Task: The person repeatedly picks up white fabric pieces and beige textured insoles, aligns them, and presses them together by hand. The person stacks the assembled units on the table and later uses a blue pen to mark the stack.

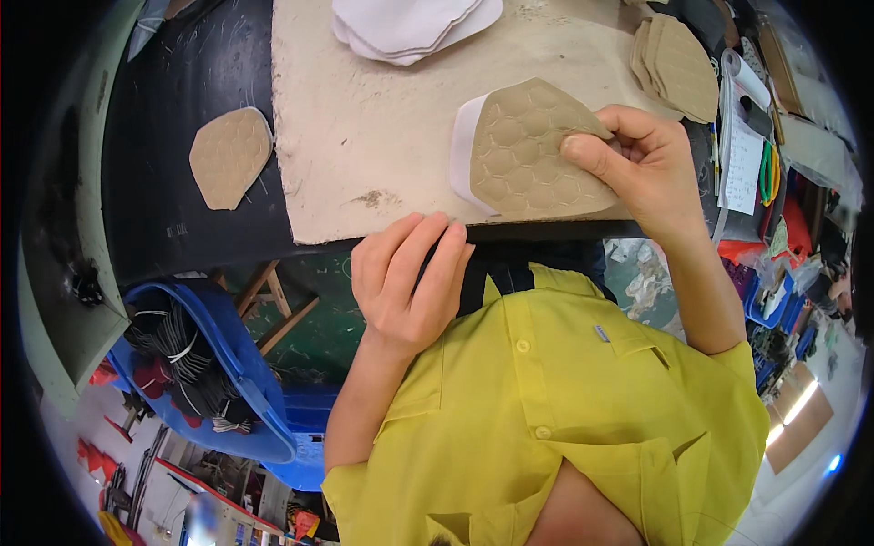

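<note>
My right hand point(651, 168) pinches the right edge of a tan fabric piece point(528, 150) with a hexagon quilted pattern, thumb on top. Beneath it a white piece point(465, 150) shows along its left side; both lie over the pale board point(364, 109) near its front edge. At that edge rests my left hand point(410, 278), its fingers slightly bent and a little apart, holding nothing. A second quilted tan piece point(231, 156) with a pale underside lies on the black surface point(155, 200) to the left.
White pieces point(414, 23) are stacked at the board's far side. Several tan pieces point(675, 68) form a pile at the far right, near a sheet of paper point(744, 168). Below the table on the left, a blue tub point(238, 350) holds bundled dark cords point(177, 350).
</note>
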Demonstrator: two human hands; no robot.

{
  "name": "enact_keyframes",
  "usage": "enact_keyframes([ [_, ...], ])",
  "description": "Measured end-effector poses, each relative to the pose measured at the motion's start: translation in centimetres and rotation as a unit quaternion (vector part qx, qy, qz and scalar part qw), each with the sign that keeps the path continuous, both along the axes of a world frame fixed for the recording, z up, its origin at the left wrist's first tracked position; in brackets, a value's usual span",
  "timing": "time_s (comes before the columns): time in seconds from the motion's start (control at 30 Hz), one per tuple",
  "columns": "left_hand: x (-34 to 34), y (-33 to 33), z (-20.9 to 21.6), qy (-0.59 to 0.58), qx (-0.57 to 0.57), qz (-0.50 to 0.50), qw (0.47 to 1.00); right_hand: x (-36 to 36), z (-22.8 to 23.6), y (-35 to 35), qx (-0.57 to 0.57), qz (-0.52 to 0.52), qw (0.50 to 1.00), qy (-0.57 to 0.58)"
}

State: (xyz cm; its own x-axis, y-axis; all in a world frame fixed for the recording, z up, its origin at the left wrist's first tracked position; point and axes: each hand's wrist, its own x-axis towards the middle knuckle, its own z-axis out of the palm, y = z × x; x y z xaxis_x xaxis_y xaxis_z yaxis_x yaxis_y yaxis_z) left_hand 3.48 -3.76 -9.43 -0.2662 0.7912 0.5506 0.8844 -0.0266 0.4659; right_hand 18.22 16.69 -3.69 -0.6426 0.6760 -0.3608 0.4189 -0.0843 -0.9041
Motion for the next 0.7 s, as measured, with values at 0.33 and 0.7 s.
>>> enact_keyframes([
  [0.33,-0.1,0.2,-0.8,0.006,-0.016,0.013,1.0,-1.1,-1.1,-0.4,0.003,0.008,0.999,-0.045],
  [0.7,0.6,0.6,-0.9,0.11,-0.086,0.053,0.989,-1.0,-1.7,-1.1,0.058,0.007,0.997,-0.041],
])
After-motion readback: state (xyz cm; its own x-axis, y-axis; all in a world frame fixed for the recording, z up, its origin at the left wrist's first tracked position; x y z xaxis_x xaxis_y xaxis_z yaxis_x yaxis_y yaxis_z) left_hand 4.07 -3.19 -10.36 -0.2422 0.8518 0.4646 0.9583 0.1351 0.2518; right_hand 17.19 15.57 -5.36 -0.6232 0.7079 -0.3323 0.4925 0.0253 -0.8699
